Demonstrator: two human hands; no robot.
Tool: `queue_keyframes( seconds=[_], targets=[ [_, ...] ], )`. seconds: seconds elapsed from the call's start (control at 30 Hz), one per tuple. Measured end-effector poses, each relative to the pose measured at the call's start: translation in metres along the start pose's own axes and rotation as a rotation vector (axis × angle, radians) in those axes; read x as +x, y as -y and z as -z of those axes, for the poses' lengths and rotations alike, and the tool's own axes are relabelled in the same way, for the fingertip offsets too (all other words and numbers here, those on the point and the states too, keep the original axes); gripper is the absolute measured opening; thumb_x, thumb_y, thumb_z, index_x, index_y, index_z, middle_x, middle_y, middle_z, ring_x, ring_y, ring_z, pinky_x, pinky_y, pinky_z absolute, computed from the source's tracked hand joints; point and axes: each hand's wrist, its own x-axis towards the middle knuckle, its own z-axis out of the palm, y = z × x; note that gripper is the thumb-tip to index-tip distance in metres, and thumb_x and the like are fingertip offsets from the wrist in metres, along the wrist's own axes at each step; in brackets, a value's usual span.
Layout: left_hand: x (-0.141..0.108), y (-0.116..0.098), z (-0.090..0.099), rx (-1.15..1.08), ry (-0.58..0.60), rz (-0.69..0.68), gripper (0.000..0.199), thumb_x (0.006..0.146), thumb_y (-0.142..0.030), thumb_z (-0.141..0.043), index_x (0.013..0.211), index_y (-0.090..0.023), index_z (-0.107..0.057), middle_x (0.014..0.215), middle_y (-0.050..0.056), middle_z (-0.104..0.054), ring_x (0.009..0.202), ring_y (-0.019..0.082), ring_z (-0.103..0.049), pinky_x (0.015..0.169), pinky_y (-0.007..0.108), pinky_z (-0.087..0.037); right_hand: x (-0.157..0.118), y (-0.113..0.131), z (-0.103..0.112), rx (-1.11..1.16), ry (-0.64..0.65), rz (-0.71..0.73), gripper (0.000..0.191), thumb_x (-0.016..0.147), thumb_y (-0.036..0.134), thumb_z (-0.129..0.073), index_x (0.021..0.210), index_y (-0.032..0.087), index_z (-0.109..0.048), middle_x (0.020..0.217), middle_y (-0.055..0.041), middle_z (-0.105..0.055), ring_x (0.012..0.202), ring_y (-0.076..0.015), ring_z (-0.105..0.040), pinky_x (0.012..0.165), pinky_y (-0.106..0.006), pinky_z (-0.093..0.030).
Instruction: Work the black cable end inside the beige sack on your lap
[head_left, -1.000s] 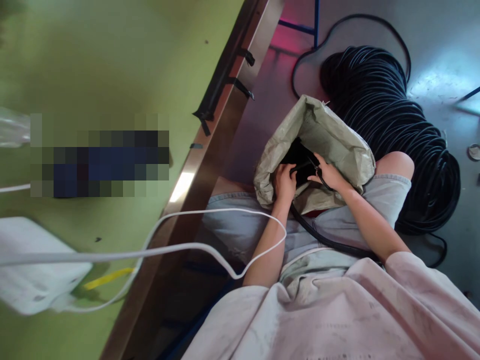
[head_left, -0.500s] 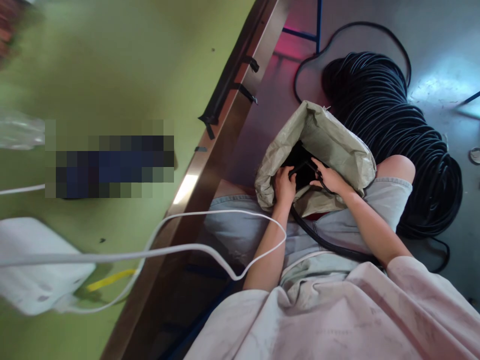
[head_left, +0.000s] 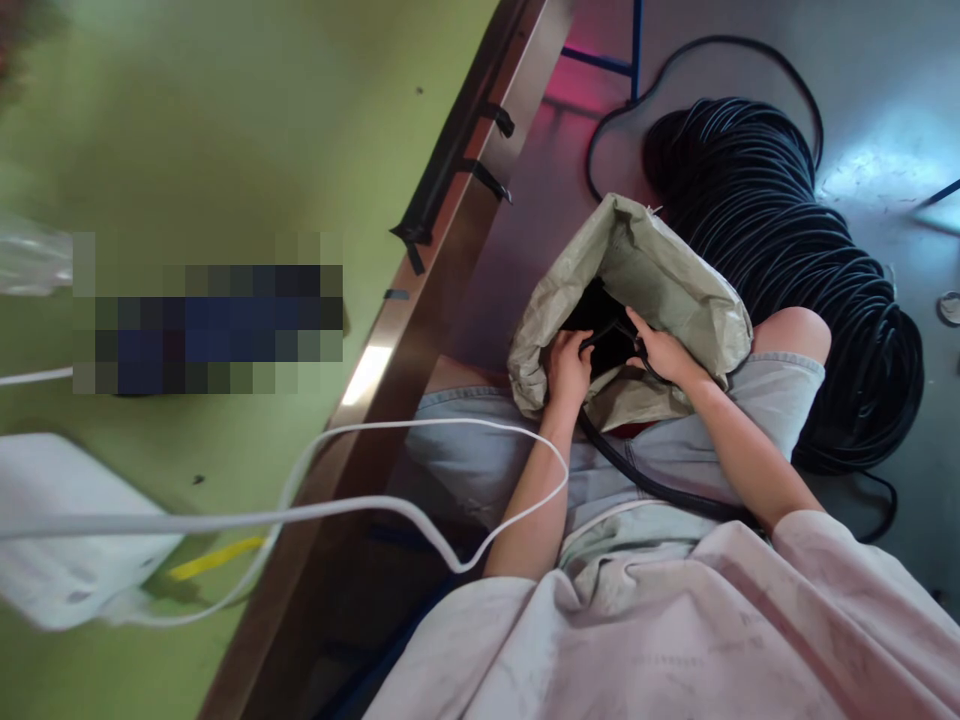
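Observation:
An open paper-like sack (head_left: 660, 260), greyish beige with rolled edges, stands between my knees. Its inside is dark, and what lies deep in it cannot be made out. My left hand (head_left: 568, 365) is closed on a thin black rubber strip (head_left: 598, 338) over the sack's mouth. On the other side, my right hand (head_left: 661, 350) grips the black strip too, thumb and index finger spread along it. A thick black length (head_left: 637, 478) runs from under my left wrist across my lap and passes under my right forearm. Whether it joins the held piece is hidden.
A big coil of black tubing or cable (head_left: 787, 270) lies on the floor (head_left: 885, 90) to the right. At left is a green table (head_left: 300, 120) with a metal edge. A white box (head_left: 67, 520) sits on it, and a white cable (head_left: 390, 505) loops over my left forearm.
The view has shifted slightly, so the table and white cable appear a little further left. Both hands keep their hold on the black strip, with hardly any movement.

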Motion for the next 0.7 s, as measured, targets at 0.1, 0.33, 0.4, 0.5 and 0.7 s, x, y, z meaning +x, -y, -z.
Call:
queue_keyframes(
  seconds=[0.1,0.33,0.4,0.5,0.7],
  targets=[
    [0.0,0.001,0.002,0.011,0.012,0.007,0.029,0.091,-0.004,-0.063,0.114,-0.019,-0.072,0.115,0.011,-0.069,0.113,0.028,-0.065,0.103,0.04,-0.052,-0.001,0.0,0.001,-0.019,-0.015,-0.012,0.108,0.088,0.023,-0.082,0.172,0.024,-0.014,0.109,-0.0076,-0.078,0.1,-0.0286,-0.074,0.09,-0.033,-0.053],
    [0.0,0.006,-0.005,0.022,0.027,0.075,0.024,0.092,-0.009,-0.064,0.114,-0.019,-0.071,0.116,0.012,-0.07,0.113,0.028,-0.066,0.103,0.041,-0.051,0.005,-0.008,-0.018,0.392,-0.081,0.02,0.109,0.085,0.023,-0.083,0.171,0.022,-0.016,0.087,0.0008,-0.075,0.081,-0.0196,-0.071,0.083,-0.03,-0.054],
    [0.001,0.008,-0.008,0.023,0.022,0.087,0.023,0.093,-0.011,-0.064,0.114,-0.019,-0.07,0.116,0.012,-0.071,0.112,0.028,-0.066,0.102,0.041,-0.051,0.009,-0.01,-0.024,0.593,-0.083,-0.003,0.111,0.084,0.027,-0.083,0.171,0.021,-0.014,0.081,0.0036,-0.072,0.07,-0.0158,-0.067,0.074,-0.027,-0.054],
    [0.003,0.01,-0.012,-0.002,0.02,0.09,0.021,0.094,-0.013,-0.065,0.114,-0.018,-0.068,0.115,0.012,-0.072,0.111,0.028,-0.067,0.102,0.041,-0.052,0.012,-0.012,-0.028,0.823,-0.069,-0.067,0.118,0.081,0.036,-0.084,0.171,0.02,-0.009,0.077,0.0052,-0.068,0.055,-0.0119,-0.056,0.055,-0.023,-0.048],
    [0.005,0.011,-0.018,-0.055,0.066,0.13,0.02,0.096,-0.017,-0.065,0.115,-0.02,-0.066,0.117,0.011,-0.074,0.113,0.027,-0.068,0.101,0.039,-0.053,0.014,-0.01,-0.026,0.921,-0.083,-0.154,0.124,0.077,0.044,-0.086,0.17,0.017,-0.009,0.073,0.0065,-0.065,0.047,-0.0108,-0.05,0.044,-0.021,-0.04]
  ],
)
